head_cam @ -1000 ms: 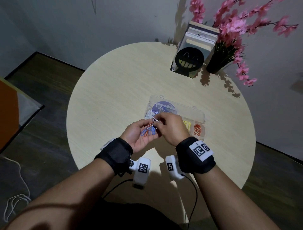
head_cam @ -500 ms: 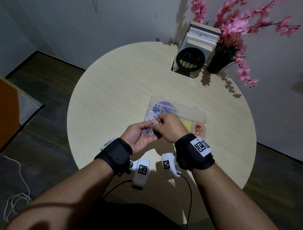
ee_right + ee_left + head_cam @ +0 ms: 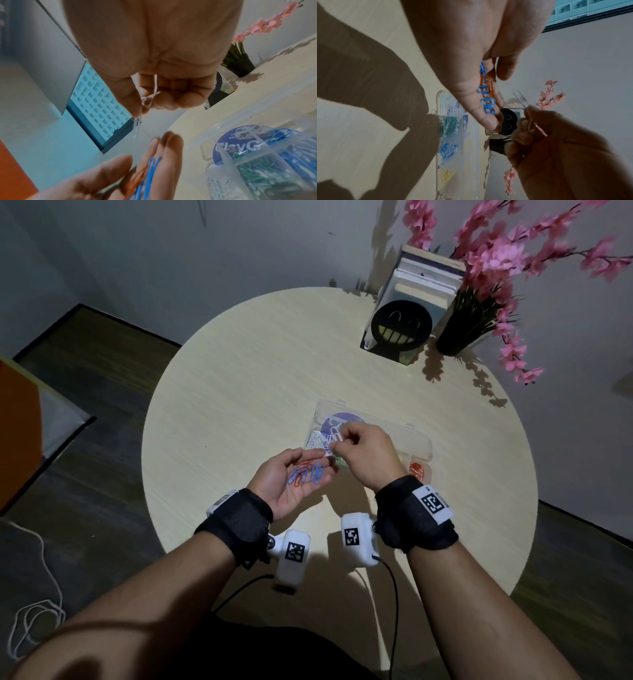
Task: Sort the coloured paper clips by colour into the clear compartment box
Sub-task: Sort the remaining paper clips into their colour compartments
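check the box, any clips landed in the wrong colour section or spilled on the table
Nothing stands out. In the clear compartment box, the white, green, blue and yellow clips sit in separate sections. The only loose clips lie in the left hand or are pinched by the right hand.

The right hand (image 3: 364, 453) has lifted away from the left hand (image 3: 291, 477), pinching one white paper clip (image 3: 337, 437) now above the clear plastic compartment box (image 3: 419, 440); the left palm's blue and orange clips (image 3: 308, 473) lie uncovered.

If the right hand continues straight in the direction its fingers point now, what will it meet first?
Probably the clear compartment box: the right hand, pinching white clips, points forward and down over its white-clip end. Depth is unclear.
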A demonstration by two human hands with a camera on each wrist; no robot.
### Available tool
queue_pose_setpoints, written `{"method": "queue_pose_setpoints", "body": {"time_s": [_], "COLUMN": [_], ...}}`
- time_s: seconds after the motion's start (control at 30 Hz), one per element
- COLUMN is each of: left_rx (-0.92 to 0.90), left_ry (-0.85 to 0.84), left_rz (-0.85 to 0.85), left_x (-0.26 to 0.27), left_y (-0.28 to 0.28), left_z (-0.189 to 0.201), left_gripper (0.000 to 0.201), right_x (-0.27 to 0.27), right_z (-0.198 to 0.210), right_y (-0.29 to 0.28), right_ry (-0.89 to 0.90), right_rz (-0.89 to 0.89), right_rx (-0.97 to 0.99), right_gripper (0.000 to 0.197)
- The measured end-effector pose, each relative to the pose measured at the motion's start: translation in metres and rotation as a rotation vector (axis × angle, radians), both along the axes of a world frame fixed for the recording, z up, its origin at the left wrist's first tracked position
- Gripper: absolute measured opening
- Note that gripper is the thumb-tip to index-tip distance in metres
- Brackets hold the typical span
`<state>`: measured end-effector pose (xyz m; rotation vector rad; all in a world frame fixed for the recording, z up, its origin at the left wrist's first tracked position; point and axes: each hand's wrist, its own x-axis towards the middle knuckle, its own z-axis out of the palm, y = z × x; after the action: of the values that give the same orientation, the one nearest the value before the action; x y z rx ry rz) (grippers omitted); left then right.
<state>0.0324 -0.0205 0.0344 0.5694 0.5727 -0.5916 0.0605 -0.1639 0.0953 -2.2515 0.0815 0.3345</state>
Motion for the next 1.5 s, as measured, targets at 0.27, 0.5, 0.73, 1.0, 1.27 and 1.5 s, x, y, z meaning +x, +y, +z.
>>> {"method": "queue_pose_setpoints", "body": {"time_s": [0.27, 0.5, 0.73, 1.0, 1.27, 1.5], "left_rx": [0.041, -0.006, -0.027, -0.01, 0.011, 0.003], "left_ry": [0.001, -0.009, 0.009, -0.01, -0.004, 0.003], "left_rz": [0.053, 0.062, 0.057, 0.058, 0.072, 0.061], "left_x": [-0.002, 0.004, 0.006, 0.0, -0.001, 0.001], "left_y": [0.022, 0.024, 0.009, -0.005, -0.015, -0.022], "left_z": [-0.007, -0.004, -0.002, -0.003, 0.0, 0.004], "left_gripper": [0.044, 0.043, 0.041, 0.047, 0.039, 0.034], "right_x": [0.04, 0.037, -0.005, -0.024, -0.029, -0.026], "right_z": [-0.025, -0.024, -0.007, -0.003, -0.001, -0.002], "right_y": [0.017, 0.026, 0.03, 0.03, 0.028, 0.017], "right_ry": [0.103, 0.069, 0.047, 0.079, 0.059, 0.06], "right_rz": [-0.086, 0.002, 0.307, 0.149, 0.082, 0.046], "right_rx": [-0.222, -0.277, -0.356, -0.283, -0.312, -0.288], "right_gripper": [0.034, 0.014, 0.035, 0.023, 0.017, 0.017]}}
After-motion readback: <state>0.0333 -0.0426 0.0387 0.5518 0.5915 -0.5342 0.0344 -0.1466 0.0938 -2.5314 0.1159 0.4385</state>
